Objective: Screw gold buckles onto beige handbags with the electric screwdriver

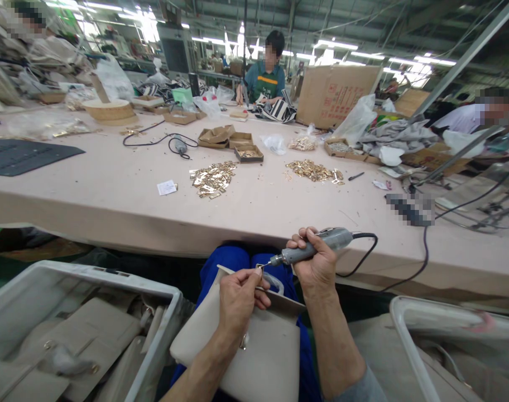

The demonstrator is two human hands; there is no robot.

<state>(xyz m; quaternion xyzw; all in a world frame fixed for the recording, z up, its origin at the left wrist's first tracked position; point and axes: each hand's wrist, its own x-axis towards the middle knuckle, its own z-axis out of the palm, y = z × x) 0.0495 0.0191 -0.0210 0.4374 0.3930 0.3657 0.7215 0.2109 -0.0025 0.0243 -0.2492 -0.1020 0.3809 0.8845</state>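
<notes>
A beige handbag (pixel 267 349) rests on my lap, with a small gold fitting (pixel 243 341) on its front. My right hand (pixel 315 262) is wrapped round a grey electric screwdriver (pixel 317 245), whose tip points left at the bag's upper edge. There my left hand (pixel 240 296) pinches a small gold metal piece (pixel 259 268) against the bag's flap. The screwdriver tip meets this piece or sits very close to it; I cannot tell which. A clear plastic wrap (pixel 274 283) shows behind my left fingers.
On the pink-covered table (pixel 246 212) lie piles of gold metal plates (pixel 215 178) and gold parts (pixel 313 170), small boxes (pixel 249 153) and another screwdriver (pixel 180 146). Bins of bags (pixel 171 293) flank me. A dark cord (pixel 424 259) trails right. A co-worker (pixel 265 75) sits opposite.
</notes>
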